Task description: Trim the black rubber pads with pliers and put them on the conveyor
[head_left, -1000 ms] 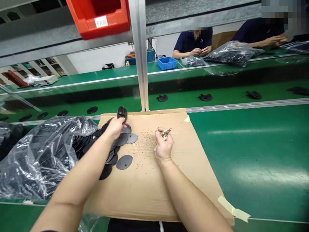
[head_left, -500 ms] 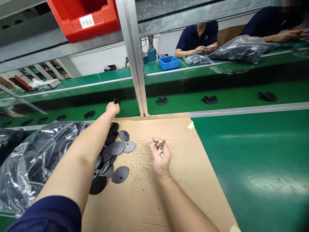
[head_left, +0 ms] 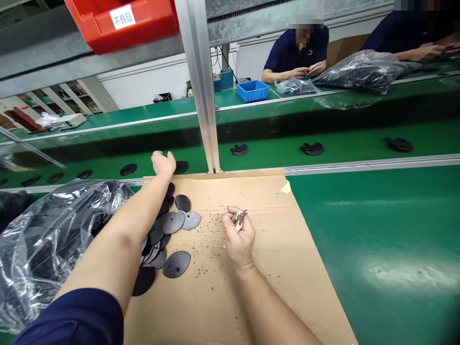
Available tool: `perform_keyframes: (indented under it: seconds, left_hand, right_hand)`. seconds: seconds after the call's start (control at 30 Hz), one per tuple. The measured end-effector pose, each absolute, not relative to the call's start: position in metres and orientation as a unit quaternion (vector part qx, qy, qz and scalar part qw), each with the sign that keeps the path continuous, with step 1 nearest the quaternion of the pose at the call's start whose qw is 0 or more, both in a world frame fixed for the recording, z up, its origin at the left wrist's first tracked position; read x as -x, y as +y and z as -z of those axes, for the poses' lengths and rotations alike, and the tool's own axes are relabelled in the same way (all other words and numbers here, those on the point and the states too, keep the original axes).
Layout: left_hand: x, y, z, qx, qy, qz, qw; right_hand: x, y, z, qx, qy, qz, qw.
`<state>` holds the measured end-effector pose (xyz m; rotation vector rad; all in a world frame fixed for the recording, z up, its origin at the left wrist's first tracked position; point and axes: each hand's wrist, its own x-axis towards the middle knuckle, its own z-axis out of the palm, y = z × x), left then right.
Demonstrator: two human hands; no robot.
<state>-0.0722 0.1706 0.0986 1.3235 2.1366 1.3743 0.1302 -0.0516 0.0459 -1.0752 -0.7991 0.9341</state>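
My left hand is stretched out over the green belt, fingers apart and holding nothing. Just right of it, a small stack of black oval discs lies on the belt. My right hand is wrapped round a pair of nippers with pale yellow handles, jaws pointing up and right, above the cardboard sheet. Left of the nippers, a loose pile of black oval discs lies on the cardboard, partly hidden by my left forearm. One disc lies apart, nearer to me.
Small dark crumbs are scattered on the cardboard. A clear plastic bag fills the left side. A metal post rises beyond the cardboard, beside a red bin overhead. Further disc stacks sit along the belt. Two co-workers sit opposite, near a blue tray.
My left hand has let go of the black discs, which now rest on the belt, and its fingers have opened. My right hand keeps its hold on the nippers. The view has shifted slightly.
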Motion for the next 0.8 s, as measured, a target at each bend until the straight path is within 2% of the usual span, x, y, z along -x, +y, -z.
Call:
perform_keyframes:
  seconds: [0.1,0.17,0.23,0.3,0.47,0.57,0.8]
  left_hand:
    - [0.035,0.137,-0.098,-0.703,0.593,-0.392,0.018]
    - [-0.003,0.116,-0.098,-0.846,0.437,-0.305,0.023]
    - [-0.045,0.109,-0.096,-0.900,0.350,-0.256,0.037]
    - [-0.086,0.121,-0.093,-0.884,0.386,-0.257,0.060]
    - [-0.145,0.199,-0.081,-0.704,0.650,-0.237,0.159]
    - [-0.154,0.234,-0.072,-0.623,0.729,-0.232,0.165]
    - [-0.152,0.257,-0.054,-0.618,0.717,-0.287,0.150]
  right_hand:
    - [-0.129,-0.050,-0.044,0.492,-0.315,-0.411,0.700]
    - [-0.127,-0.049,-0.041,0.507,-0.277,-0.400,0.712]
    - [-0.124,-0.048,-0.038,0.511,-0.241,-0.388,0.728]
    - [-0.122,-0.048,-0.036,0.496,-0.224,-0.386,0.745]
    - [-0.121,-0.051,-0.038,0.465,-0.249,-0.386,0.757]
    - [-0.124,-0.053,-0.040,0.468,-0.257,-0.379,0.756]
    - [-0.124,-0.056,-0.042,0.481,-0.251,-0.389,0.745]
